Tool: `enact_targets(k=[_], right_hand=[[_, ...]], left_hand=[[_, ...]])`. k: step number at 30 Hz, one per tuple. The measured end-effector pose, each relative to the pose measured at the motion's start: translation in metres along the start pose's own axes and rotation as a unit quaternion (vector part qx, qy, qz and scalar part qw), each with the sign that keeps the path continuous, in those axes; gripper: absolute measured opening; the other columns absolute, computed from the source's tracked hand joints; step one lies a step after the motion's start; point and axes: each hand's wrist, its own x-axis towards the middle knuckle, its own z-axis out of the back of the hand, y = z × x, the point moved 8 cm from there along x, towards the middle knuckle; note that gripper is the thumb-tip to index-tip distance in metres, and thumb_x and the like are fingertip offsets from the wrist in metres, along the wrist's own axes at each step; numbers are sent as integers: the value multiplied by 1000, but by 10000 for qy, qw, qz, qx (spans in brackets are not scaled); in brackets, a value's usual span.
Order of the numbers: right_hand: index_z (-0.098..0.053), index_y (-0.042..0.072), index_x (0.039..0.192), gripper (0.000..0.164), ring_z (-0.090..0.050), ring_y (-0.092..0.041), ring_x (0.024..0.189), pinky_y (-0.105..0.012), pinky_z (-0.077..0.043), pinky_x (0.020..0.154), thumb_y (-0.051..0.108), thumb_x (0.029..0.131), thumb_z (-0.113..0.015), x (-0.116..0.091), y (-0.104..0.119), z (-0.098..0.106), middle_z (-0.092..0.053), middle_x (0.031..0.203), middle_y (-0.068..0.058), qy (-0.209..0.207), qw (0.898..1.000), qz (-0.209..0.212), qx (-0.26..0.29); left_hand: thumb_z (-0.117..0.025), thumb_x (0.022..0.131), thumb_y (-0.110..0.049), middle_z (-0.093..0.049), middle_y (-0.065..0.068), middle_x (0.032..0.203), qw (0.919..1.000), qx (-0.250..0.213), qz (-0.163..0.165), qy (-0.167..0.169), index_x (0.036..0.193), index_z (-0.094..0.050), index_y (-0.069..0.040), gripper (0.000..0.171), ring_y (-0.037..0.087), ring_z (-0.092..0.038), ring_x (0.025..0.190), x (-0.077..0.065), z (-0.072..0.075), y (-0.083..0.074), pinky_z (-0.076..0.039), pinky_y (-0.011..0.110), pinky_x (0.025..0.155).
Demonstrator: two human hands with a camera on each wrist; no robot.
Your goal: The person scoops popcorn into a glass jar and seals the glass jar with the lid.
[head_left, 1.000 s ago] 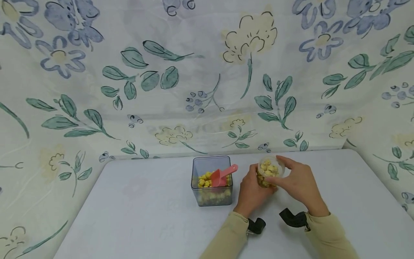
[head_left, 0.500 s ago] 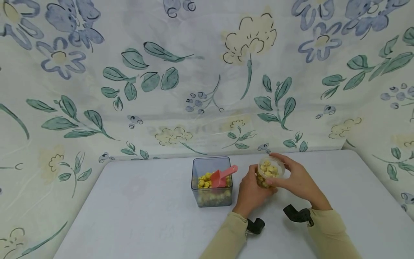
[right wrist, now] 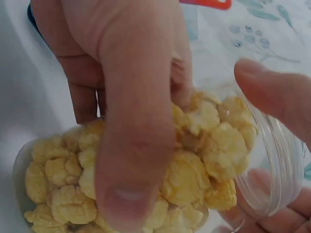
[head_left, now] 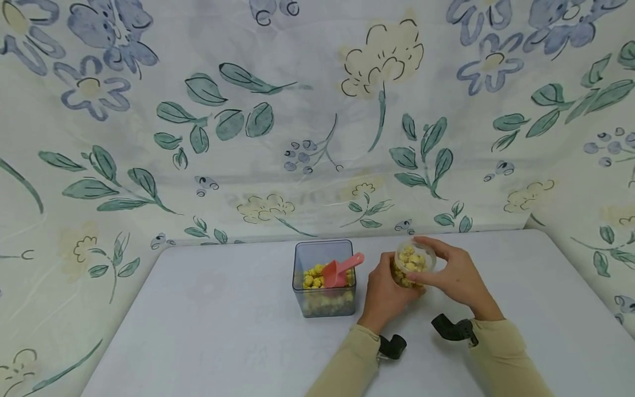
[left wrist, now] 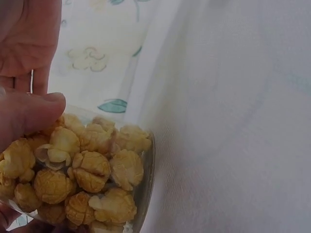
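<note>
A clear plastic jar (head_left: 403, 280) full of yellow popcorn is gripped by my left hand (head_left: 389, 289), whose thumb lies across the jar wall in the right wrist view. The jar leans, its mouth turned toward my right hand (head_left: 458, 274). At that mouth, my right thumb and fingers hold the sides of a clear, ridged lid (right wrist: 284, 162). Popcorn (left wrist: 87, 167) presses against the clear wall in the left wrist view, beside my left thumb. The jar's far side is hidden behind the left hand.
Left of my hands stands a square, bluish see-through container (head_left: 324, 248) with popcorn inside. A pink scoop (head_left: 337, 274) lies in it, handle over the right rim. The white table (head_left: 208, 331) ends at a flowered cloth (head_left: 317, 182) behind.
My right hand shifted slightly at the lid, its wrist swinging a little to the right and then back slightly. The left hand and jar stay nearly still.
</note>
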Motion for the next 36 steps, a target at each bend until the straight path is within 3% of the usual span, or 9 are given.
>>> enact_targets(k=[3, 6, 10, 13, 19, 24, 30, 36], right_hand=[[-55, 19, 129, 76, -50, -34, 114, -56, -43, 83, 52, 65, -78, -2, 3, 1, -55, 129, -8, -303, 9993, -128, -197], [-57, 14, 127, 77, -55, -32, 102, -43, -48, 69, 54, 65, -78, -6, 9, 1, -60, 121, -13, -638, 9967, -251, -431], [-56, 9, 128, 81, -52, -25, 70, -29, -39, 47, 55, 65, -77, -10, 15, -1, -65, 105, -19, -874, 9929, -526, -611], [-54, 7, 129, 84, -49, -23, 66, -28, -37, 45, 56, 65, -77, -12, 19, -2, -64, 107, -20, -892, 9917, -662, -643], [-49, 8, 133, 88, -53, -30, 103, -41, -48, 69, 57, 66, -76, -9, 16, -5, -53, 128, -18, -552, 9958, -520, -518], [-42, 20, 138, 81, -40, -29, 126, -59, -35, 95, 42, 70, -79, 0, 10, -5, -47, 136, -4, -31, 9998, 51, 211], [-45, 23, 137, 71, -31, -21, 133, -58, -24, 103, 25, 75, -79, 3, 3, -4, -45, 138, 1, 454, 9934, 490, 927], [-46, 23, 137, 72, -32, -20, 133, -55, -24, 105, 27, 73, -79, 3, 2, -3, -46, 137, 3, 504, 9935, 516, 878]], left_hand=[[-82, 67, -40, -56, -9, 115, 10000, 47, 21, -25, 122, -44, -23, 68, 5, -52, 103, 0, 0, 0, -44, 32, 92], [-81, 67, -38, -57, -8, 114, 9999, 42, 5, -95, 121, -45, -23, 67, 5, -53, 101, 1, 1, 0, -45, 31, 91], [-81, 67, -37, -57, -8, 113, 9998, 25, -27, -188, 120, -46, -22, 65, 4, -53, 100, 1, 2, 0, -45, 30, 90], [-81, 67, -37, -57, -8, 113, 9997, 51, -34, -216, 119, -46, -22, 65, 4, -53, 100, 1, 2, 1, -45, 30, 90], [-82, 66, -35, -57, -9, 112, 9997, 64, -63, -210, 119, -46, -23, 66, 4, -53, 99, 1, 3, 2, -45, 30, 89], [-83, 64, -32, -57, -9, 112, 10000, 46, -12, -86, 121, -45, -23, 69, 5, -52, 101, 2, 1, 2, -44, 32, 91], [-82, 67, -31, -54, -9, 120, 9999, 100, 54, 115, 132, -42, -20, 77, 6, -51, 107, 1, -2, 1, -42, 34, 95], [-80, 70, -31, -52, -11, 123, 9998, -4, -23, 212, 135, -42, -21, 76, 5, -49, 111, -1, -2, -1, -40, 34, 98]])
